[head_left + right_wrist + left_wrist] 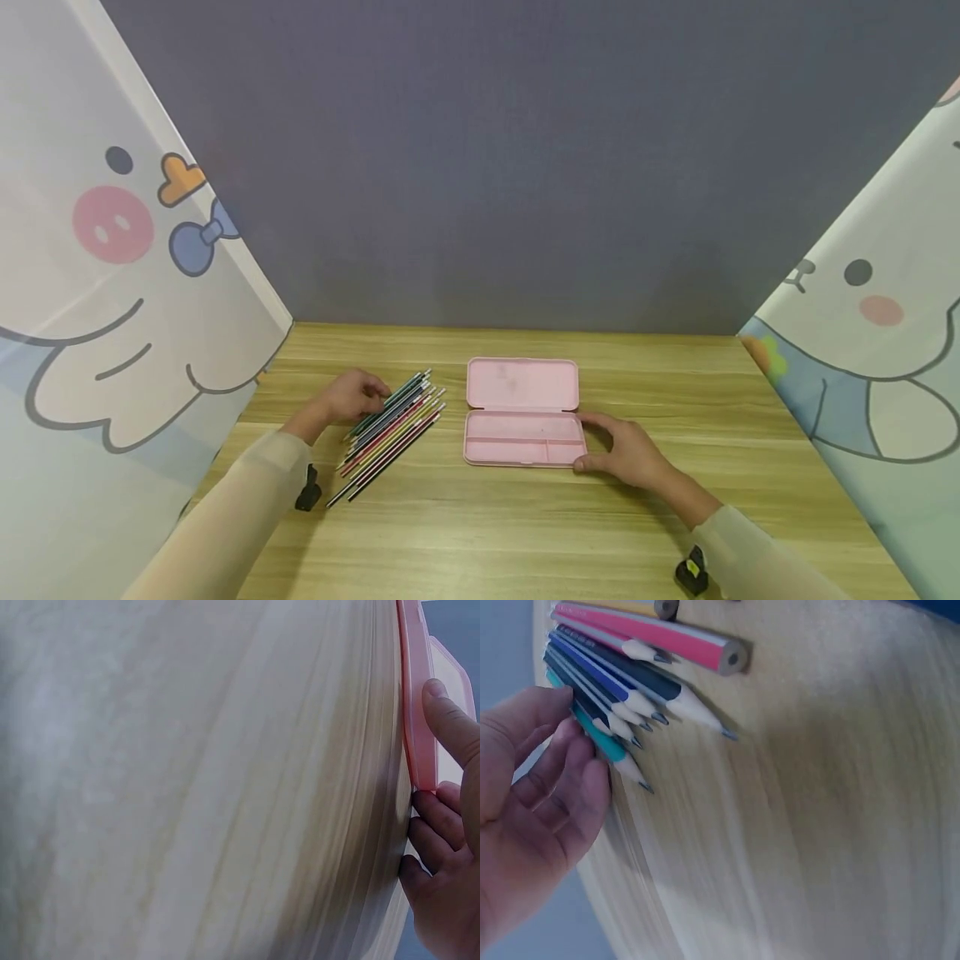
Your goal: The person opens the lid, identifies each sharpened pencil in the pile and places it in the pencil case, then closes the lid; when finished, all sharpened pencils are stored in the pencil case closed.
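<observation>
A loose bundle of several pencils [393,429] lies slanted on the table, in green, blue, pink, yellow and dark colours. At its left edge is my left hand [356,397], its thumb and fingers pinching a teal-green pencil [607,742] on the outer side. The fingers' far sides are partly hidden in the left wrist view. Right of the bundle, a pink pencil case [525,414] lies with its lid folded back; its compartments show bare. My right hand [624,450] holds the case's right end, thumb at the front corner and fingers around the far side.
The wooden table [510,533] carries the case and pencils. Behind it rises a grey-blue panel [517,167]. Cartoon-printed panels stand at the left [150,333] and right [900,400]. Dark wrist devices are strapped below both sleeves.
</observation>
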`<state>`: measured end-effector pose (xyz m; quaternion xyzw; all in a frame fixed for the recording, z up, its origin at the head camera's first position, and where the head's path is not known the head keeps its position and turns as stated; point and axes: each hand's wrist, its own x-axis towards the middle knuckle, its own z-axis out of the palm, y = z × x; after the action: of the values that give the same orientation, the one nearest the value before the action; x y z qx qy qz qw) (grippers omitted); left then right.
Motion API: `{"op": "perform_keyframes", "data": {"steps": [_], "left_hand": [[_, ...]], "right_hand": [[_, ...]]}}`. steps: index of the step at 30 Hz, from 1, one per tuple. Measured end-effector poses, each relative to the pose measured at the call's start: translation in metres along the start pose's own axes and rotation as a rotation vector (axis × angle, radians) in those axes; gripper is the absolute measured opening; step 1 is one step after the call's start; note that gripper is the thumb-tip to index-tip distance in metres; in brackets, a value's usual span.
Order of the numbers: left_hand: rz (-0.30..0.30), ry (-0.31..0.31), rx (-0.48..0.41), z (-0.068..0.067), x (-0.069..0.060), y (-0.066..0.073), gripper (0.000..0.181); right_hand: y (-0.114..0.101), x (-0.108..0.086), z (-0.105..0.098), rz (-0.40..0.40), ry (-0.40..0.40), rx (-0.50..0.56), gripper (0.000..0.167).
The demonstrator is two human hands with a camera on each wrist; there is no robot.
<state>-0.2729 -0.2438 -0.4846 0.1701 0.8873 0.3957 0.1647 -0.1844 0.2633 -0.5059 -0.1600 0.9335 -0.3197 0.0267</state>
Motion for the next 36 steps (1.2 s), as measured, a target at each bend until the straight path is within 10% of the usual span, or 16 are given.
{"op": "perform_keyframes", "data": {"steps": [9, 19, 28, 36], "left_hand": [[-0.004, 0.081, 0.335, 0.003, 0.004, 0.013, 0.013], [-0.072, 0.039, 0.161, -0.001, 0.0, 0.01, 0.011], [-0.027, 0.042, 0.353, 0.001, 0.003, 0.01, 0.011], [0.007, 0.058, 0.314, -0.005, 0.002, 0.021, 0.011]], "right_hand": [[0.002, -0.001, 0.002, 0.001, 0.012, 0.017, 0.085], [0.001, -0.002, 0.001, -0.007, 0.024, 0.025, 0.083], [0.006, -0.004, -0.004, -0.059, -0.016, -0.019, 0.086], [0.007, 0.002, -0.01, -0.098, -0.07, -0.032, 0.086]]}}
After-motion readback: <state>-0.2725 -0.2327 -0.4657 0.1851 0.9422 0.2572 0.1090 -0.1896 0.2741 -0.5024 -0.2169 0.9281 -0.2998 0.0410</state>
